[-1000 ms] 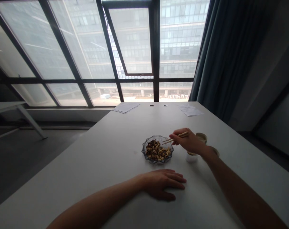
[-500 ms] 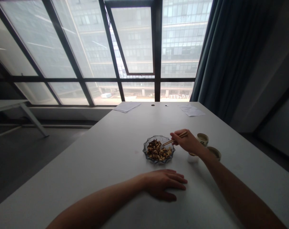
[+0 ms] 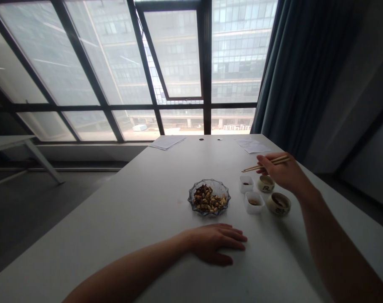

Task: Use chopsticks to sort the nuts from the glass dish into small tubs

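Note:
My right hand (image 3: pixel 278 168) grips a pair of wooden chopsticks (image 3: pixel 263 164), raised above the far small white container (image 3: pixel 246 184). Whether the tips pinch anything is too small to tell. Below them stand a nearer white container (image 3: pixel 253 203) with brown bits inside and two beige ceramic cups with dark characters, the far cup (image 3: pixel 266 184) and the near cup (image 3: pixel 279 204). A scalloped glass bowl (image 3: pixel 191 204) holds a mix of nuts (image 3: pixel 208 200). My left hand (image 3: pixel 216 244) lies flat, fingers spread, on the table in front of the bowl, holding nothing.
The long white table (image 3: pixel 140 210) runs to the windows. Papers lie at its far left (image 3: pixel 167 142) and sheets at its far right (image 3: pixel 253 145). A blue curtain (image 3: pixel 292 84) hangs on the right, and another table (image 3: pixel 9 141) stands at left.
My right hand has lifted the chopsticks out of the glass bowl and carried them right, over the small containers and cups. My left hand stays in place.

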The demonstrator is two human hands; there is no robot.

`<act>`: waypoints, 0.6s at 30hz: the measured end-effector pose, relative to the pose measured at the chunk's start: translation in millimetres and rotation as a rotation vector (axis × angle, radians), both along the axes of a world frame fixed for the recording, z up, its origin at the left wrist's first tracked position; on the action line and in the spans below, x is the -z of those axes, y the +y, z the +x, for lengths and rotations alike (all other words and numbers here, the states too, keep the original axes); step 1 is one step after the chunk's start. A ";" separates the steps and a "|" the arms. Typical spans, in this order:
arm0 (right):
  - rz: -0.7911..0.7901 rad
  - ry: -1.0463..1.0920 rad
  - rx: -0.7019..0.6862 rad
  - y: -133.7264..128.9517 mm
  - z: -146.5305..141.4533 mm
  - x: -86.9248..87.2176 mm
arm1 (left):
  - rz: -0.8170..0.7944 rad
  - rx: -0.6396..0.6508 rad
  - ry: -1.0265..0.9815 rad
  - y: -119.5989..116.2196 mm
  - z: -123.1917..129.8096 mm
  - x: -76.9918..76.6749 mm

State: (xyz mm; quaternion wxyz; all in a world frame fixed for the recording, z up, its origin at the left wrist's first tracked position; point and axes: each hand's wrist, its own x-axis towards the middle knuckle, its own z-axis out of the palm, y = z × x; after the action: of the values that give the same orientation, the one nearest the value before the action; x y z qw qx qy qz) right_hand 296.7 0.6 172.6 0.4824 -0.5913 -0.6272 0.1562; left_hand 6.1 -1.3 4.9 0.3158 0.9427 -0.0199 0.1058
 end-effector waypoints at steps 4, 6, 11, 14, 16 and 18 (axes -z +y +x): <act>-0.009 -0.039 -0.024 4.1 5.7 0.6 | -0.004 -0.007 0.013 -0.8 2.4 -1.2; 0.017 -0.019 -0.012 4.5 6.5 1.3 | -0.005 -0.007 0.011 -0.7 2.7 -1.1; 0.030 0.033 -0.048 2.7 -2.3 2.5 | -0.008 -0.006 0.008 -0.7 2.4 -2.2; -0.025 0.047 -0.147 2.3 -16.4 4.3 | -0.006 -0.006 0.009 -1.3 2.2 -3.5; -0.086 0.056 -0.252 2.3 -28.6 7.6 | -0.004 -0.004 0.005 -1.6 2.1 -4.0; -0.137 0.058 -0.342 2.7 -41.9 13.5 | -0.004 -0.003 0.003 -1.7 2.1 -4.4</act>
State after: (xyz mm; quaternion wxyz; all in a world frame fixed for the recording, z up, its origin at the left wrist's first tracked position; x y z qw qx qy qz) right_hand 254.8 3.3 159.1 0.4253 -0.5026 -0.6924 0.2953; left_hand 8.2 -3.1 9.2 0.3178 0.9422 -0.0178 0.1051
